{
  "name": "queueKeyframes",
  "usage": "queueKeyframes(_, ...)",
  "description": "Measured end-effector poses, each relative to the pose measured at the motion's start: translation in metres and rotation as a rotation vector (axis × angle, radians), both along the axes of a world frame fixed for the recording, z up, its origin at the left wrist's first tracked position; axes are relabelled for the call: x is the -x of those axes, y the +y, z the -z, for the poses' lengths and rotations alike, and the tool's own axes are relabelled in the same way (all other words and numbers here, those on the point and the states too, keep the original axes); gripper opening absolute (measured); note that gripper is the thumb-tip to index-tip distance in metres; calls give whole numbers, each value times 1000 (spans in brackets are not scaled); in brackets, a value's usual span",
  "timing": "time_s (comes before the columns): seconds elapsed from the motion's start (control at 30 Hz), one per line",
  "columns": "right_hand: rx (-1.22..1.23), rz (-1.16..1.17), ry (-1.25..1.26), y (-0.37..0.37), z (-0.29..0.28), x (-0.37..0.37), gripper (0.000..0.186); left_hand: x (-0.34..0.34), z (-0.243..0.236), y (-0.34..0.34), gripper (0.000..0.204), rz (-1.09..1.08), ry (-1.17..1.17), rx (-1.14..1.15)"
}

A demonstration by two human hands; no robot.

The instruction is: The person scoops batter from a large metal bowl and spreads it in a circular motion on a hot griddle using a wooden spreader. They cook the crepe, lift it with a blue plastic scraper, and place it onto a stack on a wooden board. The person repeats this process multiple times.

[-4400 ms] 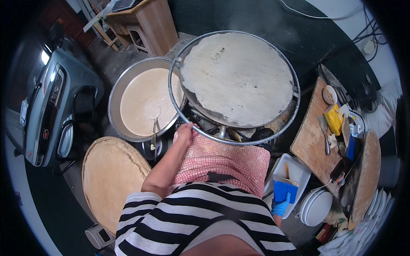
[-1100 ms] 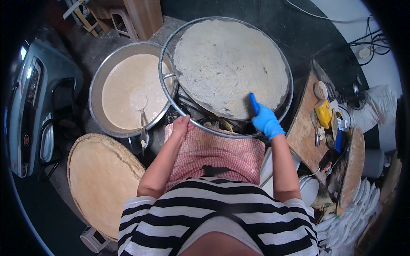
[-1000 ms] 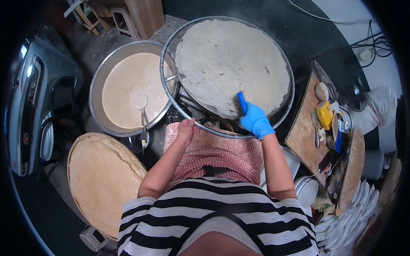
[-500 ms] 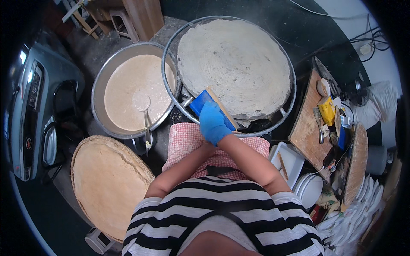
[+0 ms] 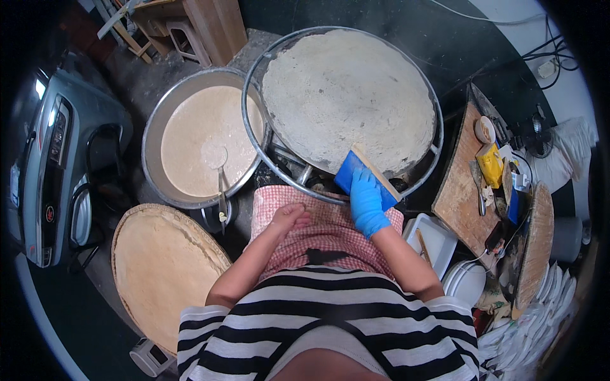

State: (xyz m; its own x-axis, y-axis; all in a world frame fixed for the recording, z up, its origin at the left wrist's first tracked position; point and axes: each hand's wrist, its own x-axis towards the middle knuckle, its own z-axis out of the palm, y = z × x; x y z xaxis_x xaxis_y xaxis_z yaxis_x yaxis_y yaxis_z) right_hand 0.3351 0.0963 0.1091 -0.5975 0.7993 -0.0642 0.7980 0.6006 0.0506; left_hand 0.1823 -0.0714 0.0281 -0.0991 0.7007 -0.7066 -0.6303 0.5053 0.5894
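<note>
- Right hand point(image 5: 366, 203), in a blue glove: closed around a flat blue scraper with a pale tan edge point(image 5: 347, 173), fingers laid over its blue face.
- Scraper position: at the near margin of the large round dark griddle point(image 5: 304, 159), slanting down to the right, pale edge toward the griddle. Firm contact along the edge: cannot tell.
- Left hand point(image 5: 290, 218), bare: fingers loosely bent and slightly parted, in front of the red-and-white checked cloth apron point(image 5: 305, 241). Whether it touches the apron: cannot tell.
- Griddle surface: thin pale grey-beige layer point(image 5: 346, 95) over nearly all of it, with faint streaks and small dark specks.
- Grey tubular metal ring point(image 5: 244, 105): runs around the griddle; scraper overlaps its near side in this view.
- Left of griddle: wide round metal pot point(image 5: 154, 140) containing smooth beige batter point(image 5: 197, 143); long-handled metal ladle point(image 5: 222, 193) leans at the near wall, bowl end in the batter.
- Nearer, on the left: large round tan flat sheets point(image 5: 165, 267), stacked.
- Right: worn brown wooden table point(image 5: 454, 190) bearing a crumpled yellow packet point(image 5: 490, 166) and a small whitish bowl point(image 5: 485, 129).
</note>
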Motion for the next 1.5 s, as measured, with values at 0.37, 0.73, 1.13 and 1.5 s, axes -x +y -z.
queueKeyframes(0.37,322,6,439,26,-68,-69,45,-5,4,-10,24,-3,-2,55)
queueKeyframes(0.73,444,-88,135,4,-53,-12,44,-6,13,-9,23,13,5,28)
queueKeyframes(1.13,263,-6,252,123,-51,2,43,32,1,-16,21,-205,29,35)
queueKeyframes(1.5,274,-30,342,94,-34,7,38,52,17,-12,19,-271,6,128)
